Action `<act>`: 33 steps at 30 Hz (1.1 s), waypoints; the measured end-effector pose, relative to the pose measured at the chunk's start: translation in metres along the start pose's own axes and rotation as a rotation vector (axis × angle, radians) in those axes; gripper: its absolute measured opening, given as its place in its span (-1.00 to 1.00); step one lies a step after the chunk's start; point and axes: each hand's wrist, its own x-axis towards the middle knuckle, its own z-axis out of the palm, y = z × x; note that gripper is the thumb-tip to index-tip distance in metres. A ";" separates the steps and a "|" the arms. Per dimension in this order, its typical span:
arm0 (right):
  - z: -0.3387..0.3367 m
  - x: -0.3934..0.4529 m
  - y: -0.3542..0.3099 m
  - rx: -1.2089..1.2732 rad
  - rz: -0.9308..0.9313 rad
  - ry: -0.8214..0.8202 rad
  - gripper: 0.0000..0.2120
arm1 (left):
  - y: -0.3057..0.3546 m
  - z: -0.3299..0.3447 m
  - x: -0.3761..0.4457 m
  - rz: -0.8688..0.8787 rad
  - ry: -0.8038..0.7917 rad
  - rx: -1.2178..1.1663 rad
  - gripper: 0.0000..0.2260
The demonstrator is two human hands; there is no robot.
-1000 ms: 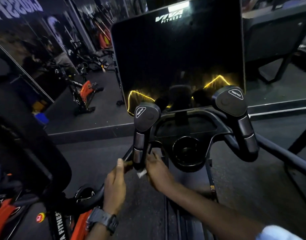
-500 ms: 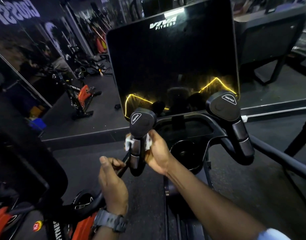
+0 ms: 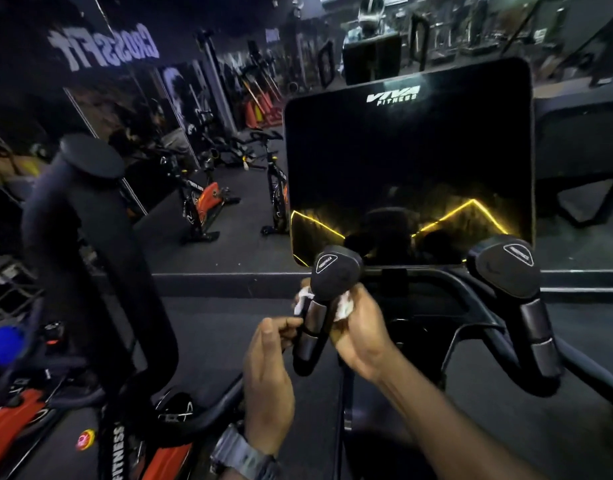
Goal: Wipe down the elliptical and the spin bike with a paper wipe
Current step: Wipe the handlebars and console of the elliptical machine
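White crumpled paper wipe (image 3: pixel 343 306) wrapped round the neck of the left inner handle (image 3: pixel 313 327) of the elliptical, bunched on both sides of the grip just under its rounded end cap (image 3: pixel 336 273). Right hand (image 3: pixel 362 336) clenched round wipe and handle, thumb side up, forearm running in from lower right. Left hand (image 3: pixel 268 370) lower and just left of the same handle; fingers curled, tips at the lower part of the grip, whether pinching it cannot be told. Grey wristwatch (image 3: pixel 242 457) on the left wrist. Handle: matte black with smooth metallic sensor bands; cap logo too small to read. Matching right inner handle (image 3: pixel 526 306) untouched, well apart. Behind both, glossy black console screen (image 3: pixel 409 161), rounded corners, "VIVA FITNESS" in white at top, yellow zigzag lines reflected low. Lower left, close by: black-and-orange spin bike (image 3: pixel 118 441), "FITNESS" on frame, thick padded black handlebar (image 3: pixel 90 237). More spin bikes (image 3: pixel 201 199) beyond; "CROSSFIT" reads reversed on the wall.
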 end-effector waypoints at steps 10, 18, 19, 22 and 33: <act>0.002 -0.009 -0.017 0.113 -0.068 0.233 -0.52 | 0.007 0.001 -0.001 -0.033 0.026 -0.013 -0.39; 0.005 -0.023 -0.023 -1.102 -0.664 0.199 -0.59 | 0.012 0.004 0.000 -0.051 -0.020 -0.045 -0.38; -0.005 -0.024 -0.019 -1.290 -0.739 0.195 -0.54 | 0.015 0.006 0.002 -0.050 -0.023 -0.047 -0.37; -0.017 -0.008 -0.033 -1.621 -0.832 0.200 -0.54 | 0.026 0.014 0.007 -0.056 -0.070 -0.009 -0.37; -0.007 -0.020 -0.040 -1.952 -0.809 0.225 -0.49 | 0.038 0.022 0.016 -0.090 -0.240 -0.030 -0.33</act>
